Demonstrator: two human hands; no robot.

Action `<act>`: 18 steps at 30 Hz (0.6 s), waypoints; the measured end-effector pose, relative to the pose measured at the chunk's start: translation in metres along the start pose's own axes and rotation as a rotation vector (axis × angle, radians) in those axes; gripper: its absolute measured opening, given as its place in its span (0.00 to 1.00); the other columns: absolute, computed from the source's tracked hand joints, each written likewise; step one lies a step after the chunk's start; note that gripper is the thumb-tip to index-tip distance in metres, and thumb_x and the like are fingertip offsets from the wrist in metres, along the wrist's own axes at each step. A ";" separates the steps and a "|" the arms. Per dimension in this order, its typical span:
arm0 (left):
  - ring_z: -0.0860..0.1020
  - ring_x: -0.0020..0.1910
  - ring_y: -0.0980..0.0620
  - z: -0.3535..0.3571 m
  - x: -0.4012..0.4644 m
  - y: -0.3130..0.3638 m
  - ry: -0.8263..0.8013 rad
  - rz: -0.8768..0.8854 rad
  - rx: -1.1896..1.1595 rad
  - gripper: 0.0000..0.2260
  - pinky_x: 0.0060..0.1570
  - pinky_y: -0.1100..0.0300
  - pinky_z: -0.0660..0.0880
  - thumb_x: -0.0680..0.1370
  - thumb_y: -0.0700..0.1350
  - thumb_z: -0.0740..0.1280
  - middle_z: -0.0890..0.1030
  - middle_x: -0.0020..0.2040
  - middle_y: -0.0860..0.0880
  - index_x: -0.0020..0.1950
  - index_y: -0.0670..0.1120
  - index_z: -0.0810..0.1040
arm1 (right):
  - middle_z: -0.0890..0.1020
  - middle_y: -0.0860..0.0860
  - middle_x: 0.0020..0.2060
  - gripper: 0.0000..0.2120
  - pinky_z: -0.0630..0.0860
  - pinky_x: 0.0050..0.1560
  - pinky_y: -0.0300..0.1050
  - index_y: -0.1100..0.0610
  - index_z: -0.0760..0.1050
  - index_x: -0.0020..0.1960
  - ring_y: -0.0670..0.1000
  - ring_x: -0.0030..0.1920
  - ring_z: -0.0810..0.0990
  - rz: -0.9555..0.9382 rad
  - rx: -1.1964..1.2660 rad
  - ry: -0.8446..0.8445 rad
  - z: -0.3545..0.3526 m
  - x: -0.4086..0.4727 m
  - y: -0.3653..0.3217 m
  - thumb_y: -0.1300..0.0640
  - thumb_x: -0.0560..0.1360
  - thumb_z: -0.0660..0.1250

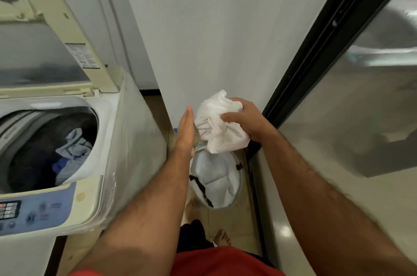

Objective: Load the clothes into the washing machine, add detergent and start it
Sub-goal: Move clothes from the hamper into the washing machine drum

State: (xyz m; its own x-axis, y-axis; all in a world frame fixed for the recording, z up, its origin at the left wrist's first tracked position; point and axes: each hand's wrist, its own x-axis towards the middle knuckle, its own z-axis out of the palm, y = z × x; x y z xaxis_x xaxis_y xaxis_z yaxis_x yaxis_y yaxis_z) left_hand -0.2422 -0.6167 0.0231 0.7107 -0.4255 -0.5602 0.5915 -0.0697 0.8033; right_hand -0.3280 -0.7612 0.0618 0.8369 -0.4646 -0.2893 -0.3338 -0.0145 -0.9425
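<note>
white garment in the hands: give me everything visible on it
The white garment is a crumpled bundle of thin, soft-looking fabric, creased, with a faint yellowish mark low down. The right hand grips it, thumb pressed into the folds; the left hand, fingers straight, lies against its left side. It is held in the air above the laundry basket, right of the open washing machine.
</note>
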 end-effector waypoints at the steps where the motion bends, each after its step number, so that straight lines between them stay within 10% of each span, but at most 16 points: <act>1: 0.82 0.47 0.53 0.003 -0.005 0.008 -0.068 -0.041 -0.018 0.32 0.47 0.57 0.76 0.78 0.68 0.49 0.82 0.56 0.50 0.65 0.47 0.76 | 0.84 0.52 0.47 0.17 0.79 0.52 0.54 0.51 0.80 0.50 0.53 0.49 0.83 -0.033 -0.004 -0.024 -0.004 -0.005 -0.014 0.57 0.62 0.74; 9: 0.81 0.56 0.40 0.029 -0.047 0.072 -0.295 -0.110 -0.386 0.44 0.59 0.43 0.75 0.66 0.79 0.53 0.83 0.56 0.41 0.62 0.45 0.78 | 0.83 0.55 0.55 0.19 0.79 0.59 0.56 0.55 0.77 0.61 0.56 0.55 0.83 -0.158 0.116 0.017 -0.003 -0.024 -0.085 0.63 0.71 0.72; 15: 0.80 0.59 0.39 0.010 -0.069 0.120 -0.337 0.025 -0.359 0.47 0.64 0.40 0.71 0.62 0.79 0.59 0.81 0.59 0.40 0.66 0.44 0.75 | 0.84 0.50 0.51 0.11 0.80 0.57 0.53 0.48 0.77 0.54 0.51 0.53 0.83 -0.315 0.011 0.116 0.019 -0.028 -0.132 0.51 0.73 0.72; 18: 0.79 0.60 0.40 -0.004 -0.076 0.143 -0.352 0.089 -0.333 0.49 0.66 0.41 0.70 0.60 0.78 0.65 0.80 0.61 0.39 0.68 0.43 0.74 | 0.82 0.50 0.56 0.29 0.80 0.57 0.53 0.49 0.76 0.61 0.51 0.55 0.82 -0.327 -0.068 0.170 0.038 -0.028 -0.149 0.32 0.67 0.70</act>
State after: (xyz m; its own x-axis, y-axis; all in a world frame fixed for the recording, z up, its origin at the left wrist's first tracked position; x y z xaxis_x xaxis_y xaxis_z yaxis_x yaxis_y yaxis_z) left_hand -0.2100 -0.5909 0.1793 0.6260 -0.6996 -0.3445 0.6649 0.2479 0.7046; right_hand -0.2855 -0.7122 0.2046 0.8221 -0.5658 0.0628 -0.0933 -0.2428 -0.9656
